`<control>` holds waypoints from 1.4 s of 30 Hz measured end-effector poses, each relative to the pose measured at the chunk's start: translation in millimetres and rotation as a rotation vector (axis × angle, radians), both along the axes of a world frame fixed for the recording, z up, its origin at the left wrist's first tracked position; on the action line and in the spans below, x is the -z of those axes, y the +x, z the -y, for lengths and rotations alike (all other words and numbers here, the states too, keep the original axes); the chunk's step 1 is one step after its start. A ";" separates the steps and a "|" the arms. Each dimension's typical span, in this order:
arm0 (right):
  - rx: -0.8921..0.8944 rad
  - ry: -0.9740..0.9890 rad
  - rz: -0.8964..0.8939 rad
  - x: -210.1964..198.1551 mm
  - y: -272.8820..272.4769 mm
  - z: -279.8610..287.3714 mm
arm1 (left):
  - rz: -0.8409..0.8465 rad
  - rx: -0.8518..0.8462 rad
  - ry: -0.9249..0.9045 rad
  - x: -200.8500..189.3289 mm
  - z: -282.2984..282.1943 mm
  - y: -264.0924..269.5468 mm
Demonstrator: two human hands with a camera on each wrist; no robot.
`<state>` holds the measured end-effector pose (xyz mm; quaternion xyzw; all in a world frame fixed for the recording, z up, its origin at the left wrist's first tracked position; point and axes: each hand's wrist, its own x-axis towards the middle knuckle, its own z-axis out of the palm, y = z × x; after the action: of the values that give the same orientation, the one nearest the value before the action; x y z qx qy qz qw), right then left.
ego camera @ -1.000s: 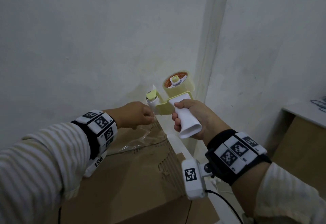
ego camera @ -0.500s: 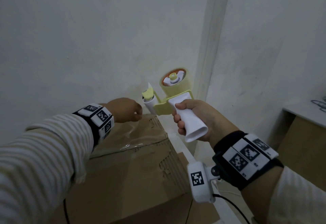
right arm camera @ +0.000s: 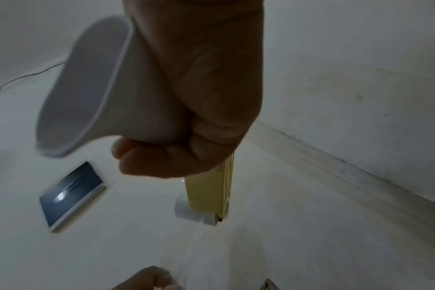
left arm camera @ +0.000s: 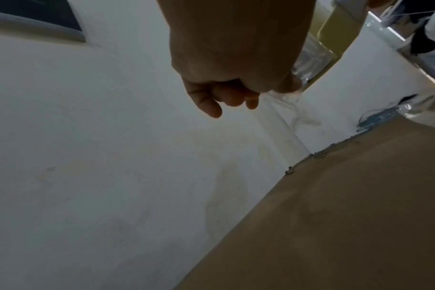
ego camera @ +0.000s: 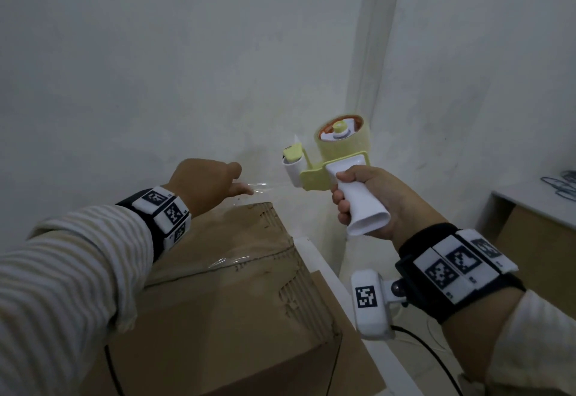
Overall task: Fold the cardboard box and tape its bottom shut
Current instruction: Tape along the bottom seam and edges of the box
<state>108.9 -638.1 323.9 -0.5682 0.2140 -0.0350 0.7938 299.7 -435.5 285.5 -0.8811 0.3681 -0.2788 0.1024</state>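
A brown cardboard box [ego camera: 224, 296] stands in the lower middle of the head view, its closed flaps up and clear tape along the seam. My right hand [ego camera: 371, 199] grips the white handle of a yellow tape dispenser [ego camera: 314, 174], held above and beyond the box's far right corner. A strip of clear tape [ego camera: 268, 184] runs from its roller to my left hand [ego camera: 215, 183], which pinches the tape end over the box's far edge. The left wrist view shows curled fingers [left arm camera: 224, 98] and the crinkled tape [left arm camera: 288, 98] above the box [left arm camera: 335, 215]. The right wrist view shows the handle [right arm camera: 94, 94] and the dispenser [right arm camera: 206, 192].
White walls meet in a corner just behind the box. A white ledge [ego camera: 349, 296] runs along the box's right side. A desk [ego camera: 536, 221] with blue cables [ego camera: 561, 183] stands at the far right. A dark panel [right arm camera: 70, 194] is set in the wall.
My left hand has drawn away to the left from the dispenser's roller and the dispenser has shifted right, so a length of tape now stretches between them.
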 end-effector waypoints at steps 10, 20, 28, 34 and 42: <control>-0.142 -0.103 -0.107 8.3 -1.9 -20.3 | -0.405 -0.189 -0.138 -4.5 15.6 5.6; -0.033 -0.155 -0.056 -1.7 4.6 -23.1 | -0.678 -0.113 -0.522 -9.3 22.9 2.4; -0.085 -0.207 -0.066 4.8 14.3 -39.1 | -0.779 0.007 -0.691 -16.5 29.0 11.3; -0.051 -0.238 -0.071 3.8 18.3 -42.6 | -0.920 0.074 -0.734 -17.0 19.1 16.6; -0.032 -0.277 -0.079 3.1 19.3 -41.4 | -1.316 0.061 -1.038 -24.2 21.1 21.5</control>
<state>128.2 -596.7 320.8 -0.6765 0.2288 -0.0291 0.6994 321.1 -456.6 309.7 -0.7889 0.2013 0.1556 -0.5593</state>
